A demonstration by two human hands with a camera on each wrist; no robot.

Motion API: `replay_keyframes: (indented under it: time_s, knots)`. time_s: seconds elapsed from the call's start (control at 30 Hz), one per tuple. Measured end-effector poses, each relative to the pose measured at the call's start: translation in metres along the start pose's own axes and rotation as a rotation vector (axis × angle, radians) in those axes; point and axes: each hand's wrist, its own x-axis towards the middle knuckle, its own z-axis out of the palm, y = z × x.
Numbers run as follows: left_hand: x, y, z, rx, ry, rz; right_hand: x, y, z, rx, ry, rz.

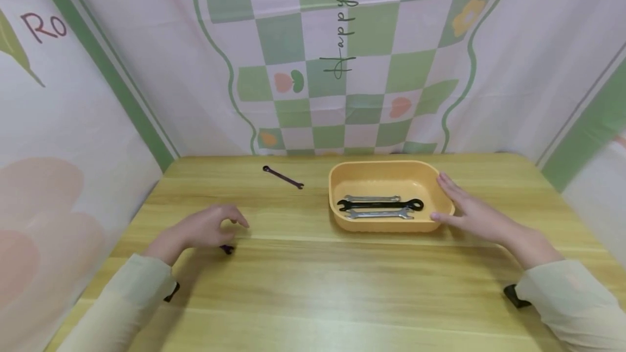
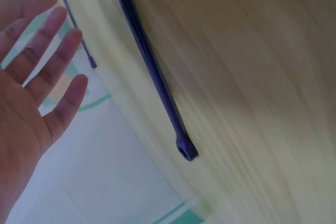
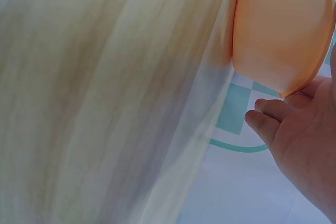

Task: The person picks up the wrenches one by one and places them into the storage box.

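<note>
My left hand (image 1: 207, 226) hovers over the left of the table, fingers loosely bent and holding nothing. Beneath it lies a dark purple combination wrench (image 2: 152, 72); in the head view only one end of that wrench (image 1: 227, 249) shows past the hand. Farther back lies a second purple wrench (image 1: 283, 177). At the right end of a yellow plastic basin (image 1: 381, 225), my right hand (image 1: 481, 220) holds the rim, thumb over the front corner and fingers along the outer side. Inside the basin lie a black wrench (image 1: 381, 205) and two silver wrenches, one behind it and one in front (image 1: 379, 214).
The wooden table (image 1: 313, 292) ends at the back against a hanging cloth (image 1: 323, 113) with green checks. More printed cloth hangs at the left and right sides. Small black devices (image 1: 516, 296) show under both sleeves.
</note>
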Motion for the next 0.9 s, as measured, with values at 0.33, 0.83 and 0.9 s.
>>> replay_keyframes:
  time_s: [0.33, 0.83, 0.9]
  knots:
    - [-0.017, -0.018, -0.004, 0.022, -0.015, 0.023, -0.001, -0.002, 0.0, -0.001, -0.002, -0.003]
    - [-0.027, -0.034, -0.006, -0.012, -0.016, -0.041, 0.0, 0.0, -0.001, -0.001, -0.003, -0.005]
    - [-0.027, -0.034, -0.006, -0.018, -0.017, -0.044, 0.0, 0.0, -0.001, -0.003, -0.002, -0.006]
